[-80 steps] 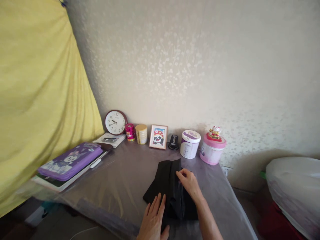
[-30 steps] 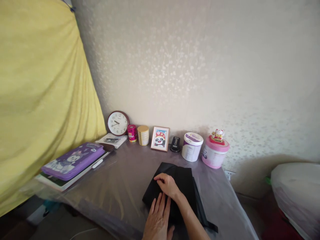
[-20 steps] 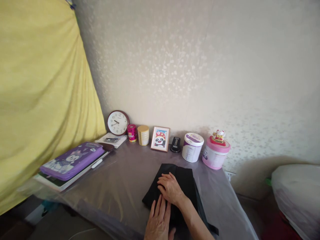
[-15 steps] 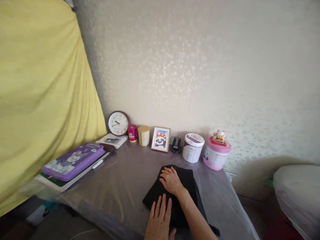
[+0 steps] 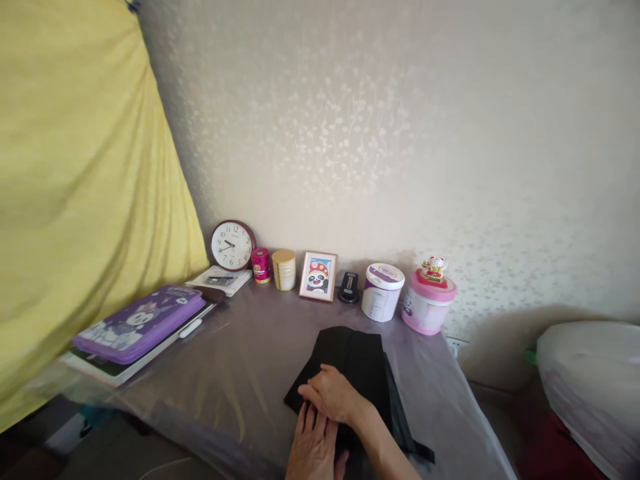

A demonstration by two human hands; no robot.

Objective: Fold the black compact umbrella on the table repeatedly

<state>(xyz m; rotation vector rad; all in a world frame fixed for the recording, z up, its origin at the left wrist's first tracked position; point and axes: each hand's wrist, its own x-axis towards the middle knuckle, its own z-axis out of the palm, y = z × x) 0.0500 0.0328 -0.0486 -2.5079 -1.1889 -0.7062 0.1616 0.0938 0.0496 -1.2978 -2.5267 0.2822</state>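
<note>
While right hand (image 5: 331, 395), grip unclear, overlaps flat left hand (image 5: 313, 448) on fabric (image 5: 356, 352), tubs (image 5: 383, 300) behind.

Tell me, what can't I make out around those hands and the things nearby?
All in the head view:
Left hand: some fingertips are hidden by the right hand; the wrist is cut off by the bottom edge.
Black folded item: partly covered by both hands.
White-and-purple tub: its print is too small to read; its lid hides any contents.
Pale bundle: cut off by the right edge.
</note>
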